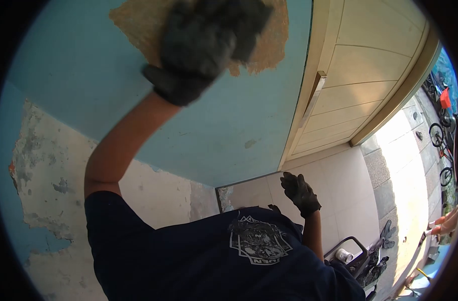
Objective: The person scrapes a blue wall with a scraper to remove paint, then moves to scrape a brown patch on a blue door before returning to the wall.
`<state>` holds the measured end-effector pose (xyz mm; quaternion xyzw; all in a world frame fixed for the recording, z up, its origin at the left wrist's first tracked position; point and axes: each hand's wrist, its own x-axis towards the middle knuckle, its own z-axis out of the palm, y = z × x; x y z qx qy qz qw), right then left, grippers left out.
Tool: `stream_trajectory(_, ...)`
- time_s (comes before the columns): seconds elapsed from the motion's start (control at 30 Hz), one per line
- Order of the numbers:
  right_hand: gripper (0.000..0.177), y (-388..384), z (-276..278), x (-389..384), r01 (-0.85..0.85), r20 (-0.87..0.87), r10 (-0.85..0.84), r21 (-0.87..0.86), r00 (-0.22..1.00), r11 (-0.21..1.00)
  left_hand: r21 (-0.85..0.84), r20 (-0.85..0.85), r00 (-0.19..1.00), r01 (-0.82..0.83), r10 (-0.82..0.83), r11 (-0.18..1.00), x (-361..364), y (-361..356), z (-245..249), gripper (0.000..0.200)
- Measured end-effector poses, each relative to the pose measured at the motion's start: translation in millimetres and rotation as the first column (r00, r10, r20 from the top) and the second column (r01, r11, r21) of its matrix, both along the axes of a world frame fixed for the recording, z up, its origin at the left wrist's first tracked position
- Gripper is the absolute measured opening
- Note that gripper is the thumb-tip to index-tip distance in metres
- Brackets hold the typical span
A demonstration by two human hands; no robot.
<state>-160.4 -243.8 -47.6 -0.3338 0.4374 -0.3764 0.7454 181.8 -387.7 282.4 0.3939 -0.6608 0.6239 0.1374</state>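
My left hand (196, 52), in a dark glove, is raised at the blue wall (209, 135), over a bare brown patch (274, 45). It is blurred. A dark, flat-edged shape (251, 35) shows at its fingers, and I cannot make out what it is. Lower down to the right, my right hand (300, 194) wears a dark glove too. Its fingers are stretched out with nothing in them, in front of the pale floor tiles and below the door.
A cream door (359, 85) with a long handle (313, 98) stands on the right. Near my right side lie a black-framed item (357, 248), a white cup-like container (344, 256) and a dark glove (388, 233). Bicycles (442, 150) and another person's limb (445, 223) show outside.
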Motion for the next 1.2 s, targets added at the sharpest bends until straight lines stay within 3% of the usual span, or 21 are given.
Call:
stream_trajectory(0.03, 0.056, -2, 1, 1, -0.013, -0.001, 0.013, -0.002, 1.0, 1.0, -0.104, -0.064, 0.997, -0.039, 0.032, 0.994, 26, 11, 61, 0.039)
stream_trajectory(0.13, 0.058, -12, -5, 1, -0.124, -0.163, 0.08, -0.278, 0.983, 0.953, -0.337, -0.331, 0.934, -0.247, 0.132, 0.909, 100, 64, 207, 0.037)
stream_trajectory(0.17, 0.058, -22, -15, 3, -0.143, -0.088, 0.124, -0.256, 0.988, 0.956, -0.139, -0.618, 0.773, -0.283, 0.14, 0.949, 110, 97, 212, 0.038)
stream_trajectory(0.23, 0.059, -39, -12, 17, -0.188, 0.005, 0.195, -0.252, 0.981, 0.949, -0.485, -0.572, 0.813, -0.231, -0.106, 0.843, 106, 62, 147, 0.034)
stream_trajectory(0.3, 0.057, -53, 19, 29, -0.172, 0.064, 0.173, -0.02, 0.983, 0.985, -0.441, -0.268, 0.955, -0.003, -0.128, 0.898, 96, 21, 16, 0.046)
stream_trajectory(0.37, 0.056, -63, 35, 42, -0.219, 0.112, 0.224, -0.054, 0.968, 0.974, 0.1, -0.361, 0.933, 0.041, -0.002, 0.994, 16, 42, -103, 0.046)
stream_trajectory(0.43, 0.056, -68, 45, 46, -0.269, 0.148, 0.278, -0.077, 0.949, 0.96, 0.512, -0.466, 0.883, 0.324, -0.06, 0.796, 21, 57, -203, 0.046)
stream_trajectory(0.47, 0.057, -68, 48, 47, -0.265, 0.16, 0.277, -0.092, 0.948, 0.96, 0.588, -0.495, 0.868, 0.376, -0.049, 0.716, 35, 66, -212, 0.046)
stream_trajectory(0.5, 0.057, -71, 50, 54, -0.25, 0.184, 0.268, -0.116, 0.946, 0.961, 0.582, -0.483, 0.874, 0.357, -0.042, 0.731, 43, 74, -204, 0.047)
stream_trajectory(0.6, 0.058, -66, 38, 52, -0.278, 0.316, 0.268, -0.014, 0.91, 0.96, 0.209, -0.415, 0.909, 0.059, 0.034, 0.976, 75, 87, -87, 0.048)
stream_trajectory(0.67, 0.059, -63, 17, 50, -0.289, 0.309, 0.275, 0.001, 0.911, 0.957, -0.111, -0.488, 0.873, -0.073, 0.009, 0.991, 123, 102, -8, 0.049)
stream_trajectory(0.7, 0.058, -60, 13, 47, -0.302, 0.263, 0.291, 0.002, 0.92, 0.953, -0.188, -0.576, 0.817, -0.112, -0.017, 0.976, 142, 109, 6, 0.05)
stream_trajectory(0.77, 0.058, -56, 6, 45, -0.319, 0.221, 0.31, 0.003, 0.925, 0.948, -0.273, -0.653, 0.756, -0.185, -0.041, 0.944, 136, 101, -30, 0.051)
stream_trajectory(0.8, 0.058, -56, 3, 46, -0.316, 0.249, 0.292, 0.064, 0.924, 0.947, -0.202, -0.664, 0.748, -0.19, 0.008, 0.961, 109, 98, -67, 0.052)
stream_trajectory(0.83, 0.058, -55, 1, 48, -0.312, 0.276, 0.268, 0.127, 0.923, 0.942, 0.039, -0.653, 0.748, -0.122, 0.118, 0.992, 94, 98, -122, 0.053)
stream_trajectory(0.9, 0.061, -49, 6, 49, -0.341, 0.241, 0.312, 0.089, 0.919, 0.936, 0.356, -0.852, 0.457, 0.148, 0.255, 0.923, 72, 113, -213, 0.055)
stream_trajectory(0.93, 0.064, -48, 8, 49, -0.363, 0.213, 0.347, 0.041, 0.913, 0.931, 0.371, -0.704, 0.662, 0.033, 0.258, 0.928, 75, 129, -219, 0.056)
stream_trajectory(0.97, 0.064, -53, 8, 51, -0.365, 0.21, 0.35, 0.035, 0.913, 0.93, 0.349, -0.5, 0.828, -0.078, 0.256, 0.934, 80, 132, -221, 0.057)
stream_trajectory(1.03, 0.064, -57, 3, 51, -0.379, 0.232, 0.358, 0.052, 0.904, 0.924, 0.117, -0.815, 0.576, 0.054, 0.065, 0.992, 110, 115, -156, 0.05)
stream_trajectory(1.07, 0.064, -57, 7, 51, -0.381, 0.228, 0.359, 0.056, 0.905, 0.923, -0.117, -0.59, 0.807, -0.096, 0.008, 0.989, 114, 129, -89, 0.049)
stream_trajectory(1.2, 0.065, -62, 15, 54, -0.377, 0.192, 0.376, -0.033, 0.907, 0.926, -0.274, -0.669, 0.743, -0.224, -0.018, 0.935, 137, 91, -109, 0.044)
